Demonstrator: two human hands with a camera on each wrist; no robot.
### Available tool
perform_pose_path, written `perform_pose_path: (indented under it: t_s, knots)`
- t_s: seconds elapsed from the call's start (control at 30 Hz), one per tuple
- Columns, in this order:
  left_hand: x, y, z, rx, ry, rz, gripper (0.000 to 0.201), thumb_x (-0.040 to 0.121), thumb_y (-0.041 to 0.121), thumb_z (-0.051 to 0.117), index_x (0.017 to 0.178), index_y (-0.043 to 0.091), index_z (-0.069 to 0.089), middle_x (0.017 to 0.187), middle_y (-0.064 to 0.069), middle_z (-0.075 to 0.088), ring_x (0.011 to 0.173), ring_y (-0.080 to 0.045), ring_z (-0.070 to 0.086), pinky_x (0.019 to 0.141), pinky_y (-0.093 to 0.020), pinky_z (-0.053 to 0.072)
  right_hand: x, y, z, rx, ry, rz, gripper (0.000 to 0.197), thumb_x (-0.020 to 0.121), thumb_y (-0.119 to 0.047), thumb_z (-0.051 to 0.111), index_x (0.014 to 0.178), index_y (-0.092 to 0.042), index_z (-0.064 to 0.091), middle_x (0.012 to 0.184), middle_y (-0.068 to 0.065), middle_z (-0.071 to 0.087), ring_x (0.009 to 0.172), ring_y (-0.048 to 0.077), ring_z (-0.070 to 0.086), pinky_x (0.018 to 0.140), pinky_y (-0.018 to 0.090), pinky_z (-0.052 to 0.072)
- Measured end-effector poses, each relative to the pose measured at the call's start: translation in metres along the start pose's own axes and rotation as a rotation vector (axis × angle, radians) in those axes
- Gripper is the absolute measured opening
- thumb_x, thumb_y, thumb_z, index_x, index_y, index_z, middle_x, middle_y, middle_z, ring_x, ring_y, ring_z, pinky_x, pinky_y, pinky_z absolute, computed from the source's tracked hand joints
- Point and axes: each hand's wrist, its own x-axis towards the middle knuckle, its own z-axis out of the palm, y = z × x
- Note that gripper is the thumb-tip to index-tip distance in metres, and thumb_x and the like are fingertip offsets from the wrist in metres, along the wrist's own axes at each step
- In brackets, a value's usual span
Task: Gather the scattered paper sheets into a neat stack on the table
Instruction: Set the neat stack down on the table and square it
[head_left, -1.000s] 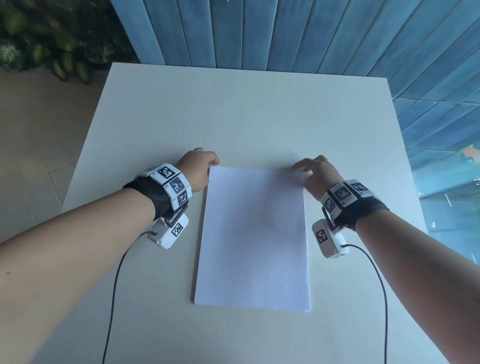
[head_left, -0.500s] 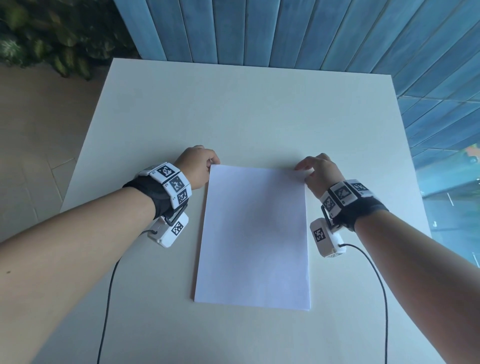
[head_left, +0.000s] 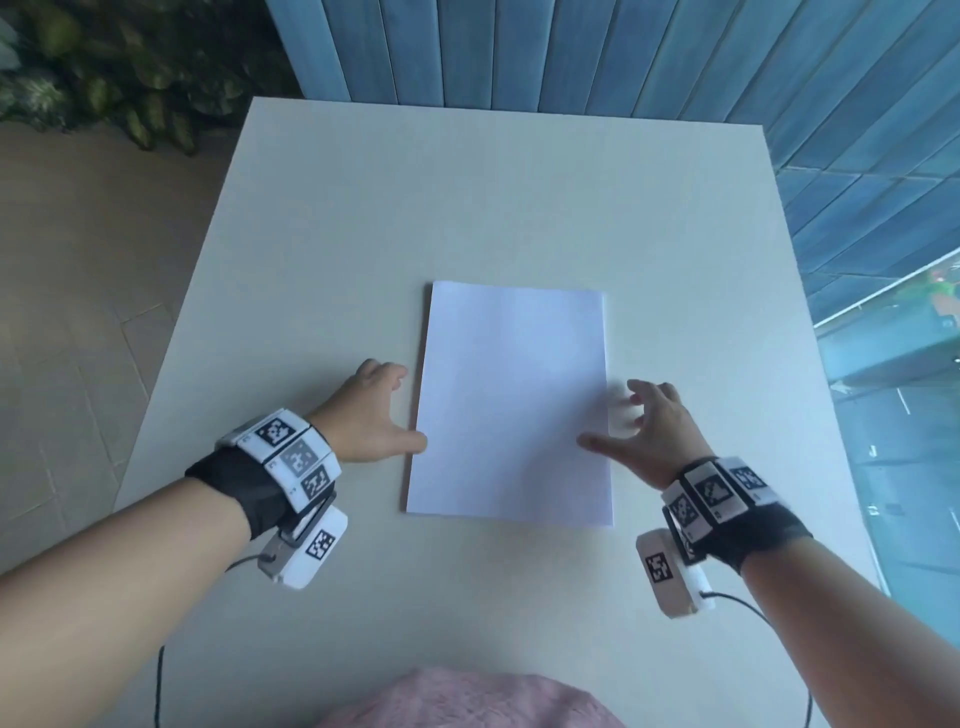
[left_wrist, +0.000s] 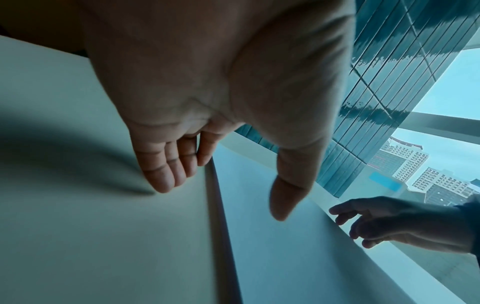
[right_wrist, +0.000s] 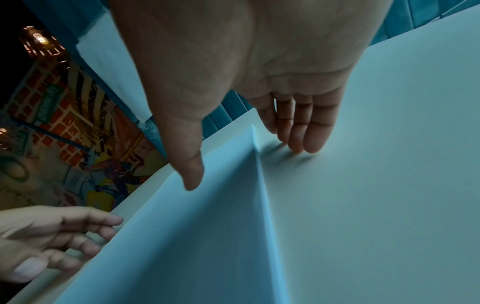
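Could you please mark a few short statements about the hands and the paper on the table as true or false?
1. The paper stack lies flat on the table. True.
2. The left hand grips a sheet in the air. False: it is open beside the stack's left edge.
3. The right hand is open at the stack's right edge. True.
4. Loose sheets lie scattered around the table. False: only one squared stack shows.

Blue vertical wall panels (head_left: 571, 47) stand behind the counter's far edge. Leafy plants (head_left: 104, 67) fill the far left corner over a tan tiled floor (head_left: 78, 312). Pink fuzzy fabric (head_left: 467, 701) sits at the near edge.
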Motion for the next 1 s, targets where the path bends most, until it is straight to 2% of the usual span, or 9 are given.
perform_pose_path:
  t_s: [0.07,0.13,0.27,0.4,0.47,0.6,0.73,0.87,1.0]
  knots:
    - [-0.023,-0.005,0.016,-0.020,-0.031,-0.025,0.118,0.053,0.053,0.082,0.148,0.016,0.023,0.142,-0.002,0.032,0.133,-0.021,0.038,0.110,-0.038,0.037,-0.024,0.007,0.010,-0.001,-0.036,0.005,0.110,0.052,-0.054,0.083,0.141,-0.012,0.033,0.128,0.002,0.041,0.107,0.020,0.054,0.096,0.036,0.048]
    - [-0.041,-0.008,0.031,-0.021,-0.015,-0.031,0.128,0.048,0.056,0.086,0.149,0.017,0.018,0.145,-0.002,0.029,0.137,-0.022,0.034,0.112,-0.041,0.035,-0.043,0.012,0.020,-0.012,-0.060,0.002,0.122,0.046,-0.056,0.085,0.144,-0.013,0.026,0.130,0.001,0.038,0.116,0.021,0.049,0.102,0.039,0.044]
    - [-0.065,-0.006,0.057,-0.050,0.069,0.024,0.121,0.050,0.045,0.089,0.145,0.017,0.019,0.136,-0.004,0.035,0.131,-0.025,0.038,0.109,-0.041,0.036,-0.069,0.016,0.037,-0.039,-0.066,-0.045,0.132,0.046,-0.046,0.087,0.149,-0.014,0.010,0.132,0.002,0.035,0.124,0.022,0.038,0.107,0.036,0.037]
    - [-0.074,-0.001,0.073,-0.073,0.176,0.064,0.115,0.056,0.031,0.089,0.145,0.016,0.017,0.131,-0.007,0.041,0.124,-0.027,0.043,0.105,-0.037,0.038,-0.079,0.018,0.047,-0.045,-0.010,-0.087,0.121,0.056,-0.026,0.084,0.148,-0.011,0.007,0.132,0.006,0.039,0.122,0.025,0.037,0.103,0.031,0.035]
    - [-0.074,0.001,0.077,-0.060,0.210,0.053,0.109,0.061,0.024,0.086,0.145,0.012,0.018,0.130,-0.010,0.044,0.123,-0.029,0.043,0.102,-0.035,0.039,-0.079,0.018,0.050,-0.034,0.011,-0.078,0.116,0.058,-0.023,0.084,0.147,-0.010,0.010,0.132,0.007,0.040,0.121,0.026,0.038,0.103,0.031,0.035]
    - [-0.072,0.004,0.079,-0.065,0.281,0.057,0.087,0.065,0.017,0.081,0.135,0.006,0.031,0.118,-0.013,0.051,0.111,-0.031,0.050,0.090,-0.034,0.042,-0.076,0.017,0.054,-0.007,0.034,-0.053,0.102,0.063,-0.018,0.081,0.144,-0.007,0.020,0.131,0.008,0.043,0.115,0.026,0.049,0.101,0.033,0.042]
    - [-0.068,0.006,0.081,-0.049,0.290,0.045,0.073,0.066,0.015,0.080,0.125,0.003,0.038,0.111,-0.014,0.054,0.102,-0.032,0.055,0.085,-0.037,0.047,-0.071,0.015,0.054,0.009,0.033,-0.010,0.089,0.065,-0.014,0.078,0.139,-0.006,0.029,0.131,0.009,0.044,0.111,0.027,0.054,0.098,0.034,0.045]
    - [-0.065,0.007,0.082,-0.051,0.282,0.011,0.075,0.066,0.018,0.081,0.125,0.003,0.038,0.112,-0.014,0.055,0.099,-0.032,0.057,0.087,-0.040,0.049,-0.066,0.014,0.053,0.029,0.037,0.019,0.083,0.066,-0.013,0.077,0.137,-0.006,0.035,0.130,0.009,0.045,0.107,0.026,0.057,0.093,0.032,0.048]
    - [-0.064,0.007,0.082,-0.050,0.277,0.006,0.070,0.066,0.017,0.081,0.122,0.004,0.041,0.111,-0.012,0.055,0.097,-0.031,0.058,0.086,-0.039,0.050,-0.064,0.013,0.053,0.026,0.024,0.029,0.078,0.065,-0.014,0.079,0.133,-0.007,0.041,0.126,0.009,0.047,0.103,0.025,0.058,0.089,0.031,0.049]
